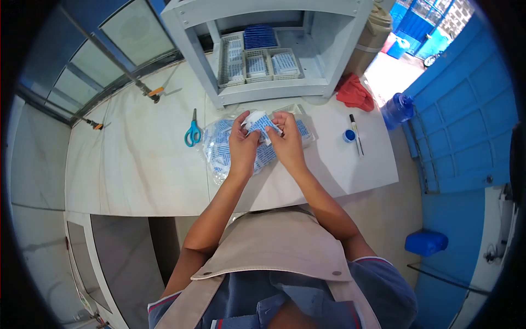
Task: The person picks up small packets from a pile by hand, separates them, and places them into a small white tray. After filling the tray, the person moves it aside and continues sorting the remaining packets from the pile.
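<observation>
Between my two hands is a small white sachet (261, 125) printed in blue, held up over the tabletop. My left hand (243, 143) grips its left side, fingers curled. The fingers of my right hand (287, 141) pinch its right side. Beneath them lies a clear plastic bag (219, 151) full of similar blue-printed sachets, partly covered by my hands and forearms. Part of a light plastic basket (297, 109) shows just behind the right hand. To the left of the bag rest scissors (192, 133) with turquoise handles.
A grey shelf unit (274, 90) stands at the back, holding a divided basket (232, 83) of sachets. A red cloth (355, 93), a small blue-topped container (349, 136), a marker (353, 125) and a large blue bottle (398, 109) are on the right. Gas taps (153, 96) project at left.
</observation>
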The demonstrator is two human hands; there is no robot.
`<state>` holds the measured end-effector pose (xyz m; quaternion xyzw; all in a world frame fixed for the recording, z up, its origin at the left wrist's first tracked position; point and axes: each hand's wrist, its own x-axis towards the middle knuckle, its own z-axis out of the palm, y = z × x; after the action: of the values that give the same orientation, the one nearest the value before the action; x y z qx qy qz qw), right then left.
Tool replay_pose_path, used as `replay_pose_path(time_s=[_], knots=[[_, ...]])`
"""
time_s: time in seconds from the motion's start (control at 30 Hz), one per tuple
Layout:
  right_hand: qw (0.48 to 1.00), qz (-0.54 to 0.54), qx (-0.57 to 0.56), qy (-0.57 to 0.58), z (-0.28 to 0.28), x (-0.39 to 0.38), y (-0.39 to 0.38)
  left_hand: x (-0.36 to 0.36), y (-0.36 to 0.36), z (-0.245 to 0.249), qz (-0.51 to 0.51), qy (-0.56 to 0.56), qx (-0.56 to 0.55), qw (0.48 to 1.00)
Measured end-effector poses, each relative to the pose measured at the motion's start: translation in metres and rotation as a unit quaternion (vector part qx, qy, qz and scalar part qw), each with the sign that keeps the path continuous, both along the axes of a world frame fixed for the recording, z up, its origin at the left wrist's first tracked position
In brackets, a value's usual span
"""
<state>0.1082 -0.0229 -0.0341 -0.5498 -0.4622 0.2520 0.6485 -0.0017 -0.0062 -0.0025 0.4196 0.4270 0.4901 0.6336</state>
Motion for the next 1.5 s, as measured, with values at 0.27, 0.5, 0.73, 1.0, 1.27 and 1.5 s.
replay_pose_path(time_s=[0.27, 0.5, 0.73, 1.0, 1.27, 1.5], knots=[[0.993, -0.029, -0.036, 0.113, -0.016, 0.067, -0.004, 0.065, 0.029, -0.032, -0.104, 0.142, 0.128, 0.976], [0.973, -0.102, -0.074, -0.192, -0.02, 0.054, -0.018, 0.044, 0.051, -0.028, -0.133, 0.543, 0.379, 0.737], [0.884, -0.117, -0.169, -0.42, -0.001, 0.047, -0.024, 0.043, 0.053, -0.029, -0.142, 0.571, 0.421, 0.69], [0.868, -0.183, -0.147, -0.437, -0.007, 0.066, -0.023, 0.05, 0.054, -0.028, -0.172, 0.563, 0.428, 0.686], [0.877, -0.139, -0.181, -0.422, -0.006, 0.07, -0.029, 0.059, 0.059, -0.031, -0.211, 0.579, 0.431, 0.659], [0.869, -0.116, -0.215, -0.43, -0.001, 0.066, -0.028, 0.064, 0.065, -0.037, -0.233, 0.566, 0.416, 0.672]])
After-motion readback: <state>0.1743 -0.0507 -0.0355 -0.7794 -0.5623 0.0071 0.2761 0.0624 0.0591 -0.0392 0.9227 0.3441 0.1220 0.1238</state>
